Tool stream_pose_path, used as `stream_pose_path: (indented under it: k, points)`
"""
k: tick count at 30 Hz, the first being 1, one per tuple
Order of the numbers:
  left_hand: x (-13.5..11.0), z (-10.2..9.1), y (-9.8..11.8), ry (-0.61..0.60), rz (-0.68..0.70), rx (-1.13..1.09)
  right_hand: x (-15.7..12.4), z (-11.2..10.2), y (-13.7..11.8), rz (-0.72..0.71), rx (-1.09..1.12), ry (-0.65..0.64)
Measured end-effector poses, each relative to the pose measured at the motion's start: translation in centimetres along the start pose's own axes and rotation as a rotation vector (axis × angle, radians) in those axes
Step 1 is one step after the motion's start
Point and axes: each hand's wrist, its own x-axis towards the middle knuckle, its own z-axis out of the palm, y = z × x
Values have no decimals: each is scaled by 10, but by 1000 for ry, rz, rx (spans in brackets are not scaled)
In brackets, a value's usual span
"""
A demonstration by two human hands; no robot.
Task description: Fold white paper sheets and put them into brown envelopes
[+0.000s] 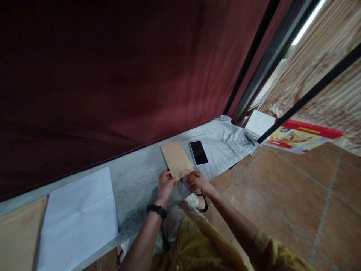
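Observation:
A tan paper envelope (pixel 177 159) slants over the grey cloth-covered ledge (pixel 138 180) in front of me. My left hand (pixel 166 184), with a black band on the wrist, pinches its near left corner between thumb and fingers. At the near right corner, my right hand (pixel 196 180) has its fingers curled closed on the edge. Just right of the envelope lies a phone (pixel 199 153) with a dark screen and a pale rim, apart from both hands. Whether anything is inside the envelope cannot be seen.
To the left lie white paper sheets (pixel 80 218) and a larger brown envelope (pixel 21 233). A dark red curtain (pixel 126 75) hangs behind the ledge. At right are black metal bars (pixel 318 88), a red and yellow box (pixel 301 136) and the tiled floor (pixel 282 199).

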Motion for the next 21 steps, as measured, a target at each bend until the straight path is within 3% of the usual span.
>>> stream_pose_path:
  k: [2, 5, 7, 11, 21]
  points:
    - [3, 2, 1, 0, -9, 22, -5, -3, 1, -197, -236, 28]
    - [7, 6, 2, 2, -24, 49, -10, -4, 9, -635, -735, 74]
    - [8, 8, 2, 3, -32, 63, -10, -3, 16, -807, -971, 70]
    - [9, 12, 2, 1, -23, 87, -6, -3, 28, -845, -1158, 65]
    - [5, 14, -2, 3, 67, 194, -3, -7, 39, -863, -1248, 91]
